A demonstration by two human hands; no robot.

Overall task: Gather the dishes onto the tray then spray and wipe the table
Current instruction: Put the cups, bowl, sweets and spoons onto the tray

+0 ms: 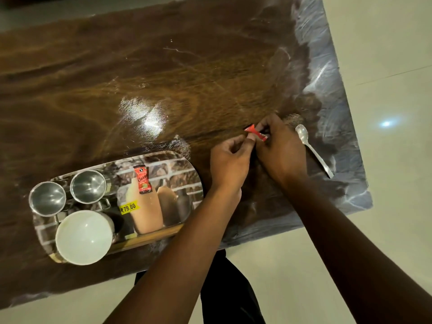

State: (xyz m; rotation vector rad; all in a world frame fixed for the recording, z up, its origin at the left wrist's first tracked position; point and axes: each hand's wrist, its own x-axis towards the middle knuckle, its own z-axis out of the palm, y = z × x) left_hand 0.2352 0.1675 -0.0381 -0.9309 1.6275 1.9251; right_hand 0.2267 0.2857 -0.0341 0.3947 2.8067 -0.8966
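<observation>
A printed tray (177,183) lies at the table's near left. It carries two steel cups (48,198) (88,186), a white bowl (83,237) and a red sachet (143,181). Right of the tray, my left hand (230,160) and my right hand (281,148) meet over the table, both pinching a second small red sachet (254,132) between their fingertips. A steel spoon (313,149) lies on the table just right of my right hand.
The glossy brown table (163,78) stretches away to the far side, with its blue-grey right edge (332,94) close to the spoon. Pale floor tiles (385,66) lie beyond the right edge and in front of the near edge.
</observation>
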